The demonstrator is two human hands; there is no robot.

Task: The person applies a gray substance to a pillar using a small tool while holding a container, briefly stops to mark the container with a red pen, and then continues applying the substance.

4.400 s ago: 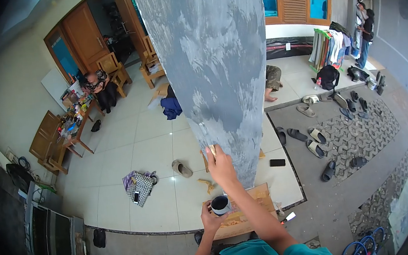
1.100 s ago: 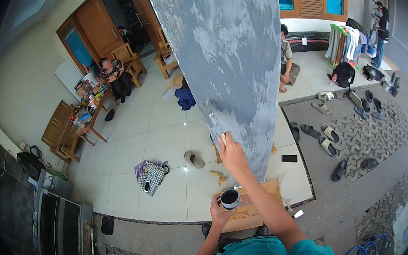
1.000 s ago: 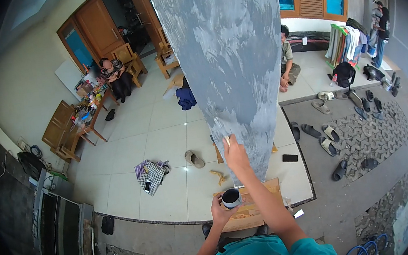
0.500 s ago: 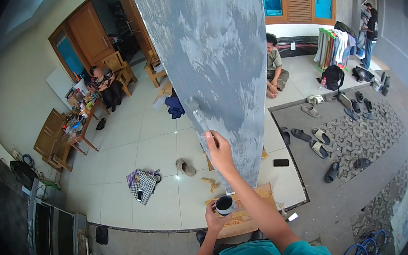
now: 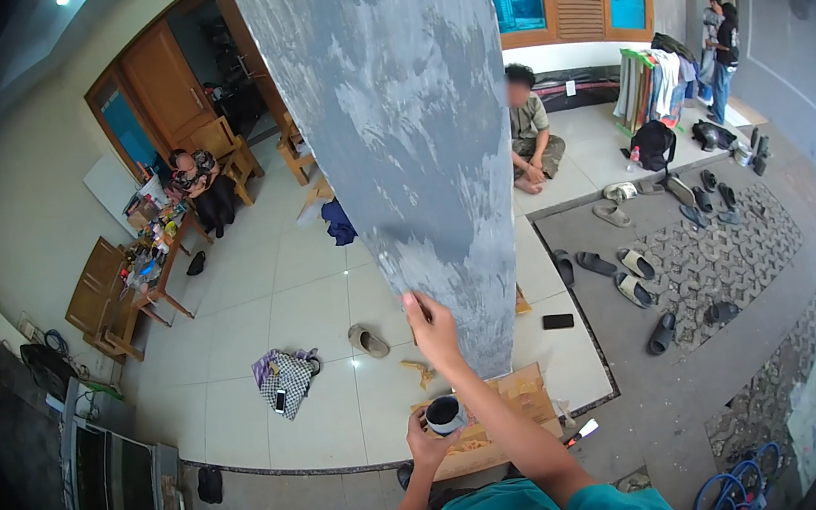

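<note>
A tall pillar (image 5: 401, 105) with uneven grey paint rises in front of me. My right hand (image 5: 433, 328) is closed round a brush whose bristles (image 5: 387, 262) rest at the pillar's left edge; most of the handle is hidden by the fingers. Lower down, my left hand (image 5: 429, 441) holds a small cup (image 5: 445, 415) with dark contents, upright near the pillar's foot. Flattened cardboard (image 5: 514, 394) lies around the base of the pillar.
A person (image 5: 535, 130) sits cross-legged right of the pillar; another (image 5: 204, 188) sits by a cluttered table (image 5: 163, 268). Two people stand far right. A phone (image 5: 558, 322), a slipper (image 5: 367, 340), a checked cloth (image 5: 286, 375) and several sandals lie on the floor.
My right hand and the brush have moved down along the pillar's left edge. The view has shifted, showing more of the seated person at the right. My left hand still holds the cup.
</note>
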